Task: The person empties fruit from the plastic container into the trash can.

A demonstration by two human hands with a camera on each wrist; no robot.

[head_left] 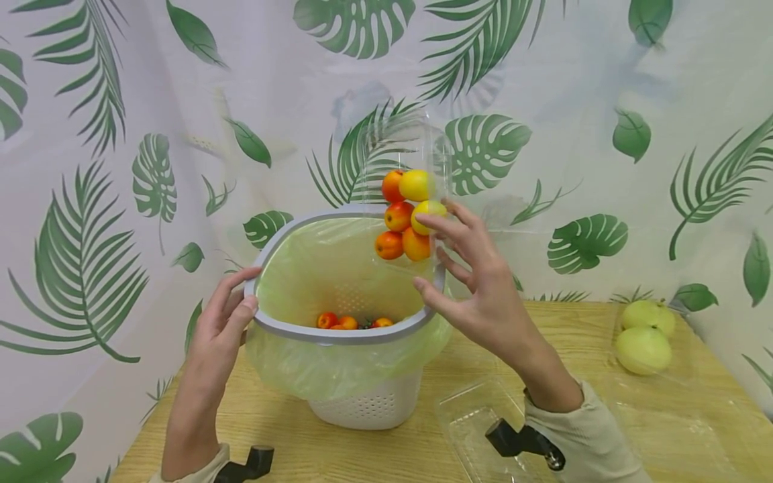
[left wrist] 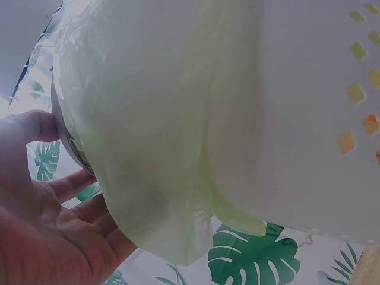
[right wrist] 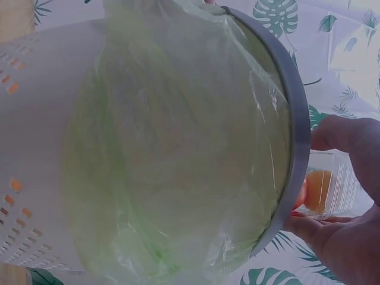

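A white perforated bin (head_left: 371,406) stands on the table, lined with a pale green plastic bag (head_left: 308,365) under its grey rim (head_left: 280,327). My left hand (head_left: 217,329) grips that rim at the left, thumb above and fingers outside. In my right hand (head_left: 477,282) is a clear plastic box (head_left: 395,144), held tilted over the bin's right side. Several small red, orange and yellow fruits (head_left: 398,217) lie in this box; their exact kind is unclear. More orange-red fruits (head_left: 345,323) sit inside the bin, with something dark beside them, partly hidden by the front rim.
Another clear plastic tray (head_left: 477,419) lies on the wooden table (head_left: 290,436) near my right forearm. At the right, two large yellow-green fruits (head_left: 643,350) rest in a clear container. A leaf-patterned sheet (head_left: 241,100) hangs behind and at both sides.
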